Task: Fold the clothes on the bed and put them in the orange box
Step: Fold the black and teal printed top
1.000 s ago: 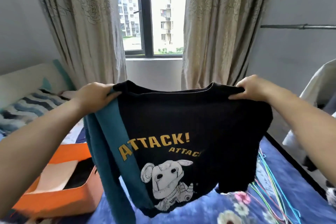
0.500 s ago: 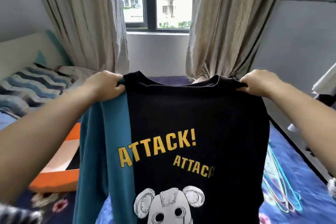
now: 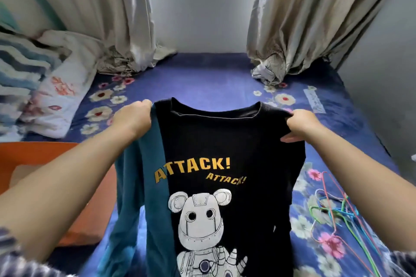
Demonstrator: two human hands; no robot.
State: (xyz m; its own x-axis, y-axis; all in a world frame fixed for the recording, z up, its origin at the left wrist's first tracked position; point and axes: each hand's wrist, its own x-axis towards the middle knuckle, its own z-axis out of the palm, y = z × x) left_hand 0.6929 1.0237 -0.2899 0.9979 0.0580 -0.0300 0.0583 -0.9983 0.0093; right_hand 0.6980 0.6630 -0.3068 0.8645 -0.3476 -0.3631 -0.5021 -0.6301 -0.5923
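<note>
The person held a black sweatshirt [image 3: 225, 141] up by its shoulders over the bed [image 3: 202, 74]. The left hand [image 3: 132, 117] was curled round the left shoulder seam, where a teal sleeve [image 3: 132, 186] joined the black body, and the right hand [image 3: 301, 126] gripped the right shoulder with its thumb tucked under the cloth. The front of the sweatshirt faced the camera, with its neckline at the top. It carried yellow lettering that read "ATTACK!" twice and, below that, a white print of a robot bear [image 3: 200, 216]. The teal sleeve hung straight down at the left side, and the bottom of the garment ran out of the picture.

The bed was covered by a blue sheet with a flower pattern. An orange box [image 3: 33, 153] stood on it to the left, mostly hidden behind the left forearm, with a pale flap visible inside. A bundle of thin coloured hangers [image 3: 333, 209] lay on the sheet to the right, just beside the sweatshirt's hem side. At the far left lay a striped blanket [image 3: 20, 69] and a white pillow [image 3: 60, 96] with red marks. Two beige curtains [image 3: 304, 18] hung down at the head of the bed, their ends bunched on the sheet on either side of a white wall under the window.
</note>
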